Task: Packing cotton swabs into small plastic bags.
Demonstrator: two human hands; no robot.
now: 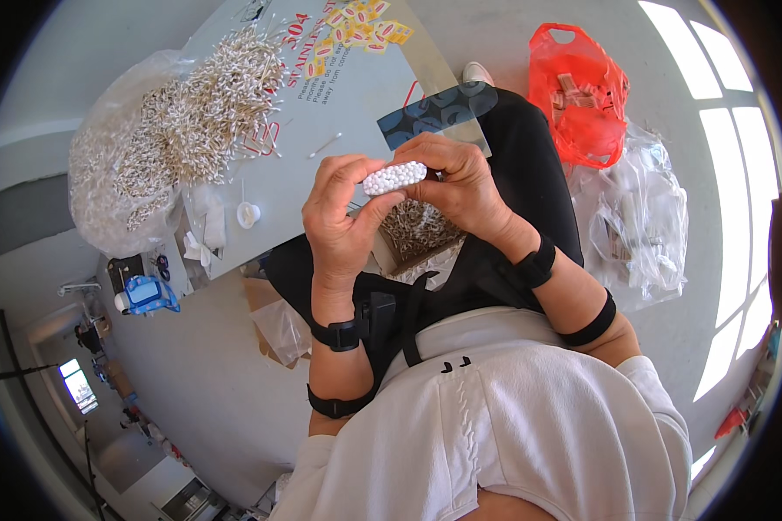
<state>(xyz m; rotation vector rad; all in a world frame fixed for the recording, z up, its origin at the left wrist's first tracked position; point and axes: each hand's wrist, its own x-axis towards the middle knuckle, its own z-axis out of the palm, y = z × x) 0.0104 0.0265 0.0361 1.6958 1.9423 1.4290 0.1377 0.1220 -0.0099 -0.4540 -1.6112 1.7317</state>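
Note:
A tight bundle of cotton swabs [394,179] is pinched between my two hands, its white tips facing up toward the head view. My left hand [343,208] grips its left end with thumb and fingers. On the other end, my right hand [462,187] closes in the same way. The sticks below the tips are mostly hidden. Under the hands, an open box [389,253] of loose cotton swabs [421,227] sits at my lap, partly covered by my right hand.
A big heap of cotton swabs [222,100] spills from a clear bag [96,165] onto the grey table [300,182]. Yellow paper labels [356,30] lie at its far side. A red plastic bag [573,130] and clear bags [639,217] rest on the floor at right.

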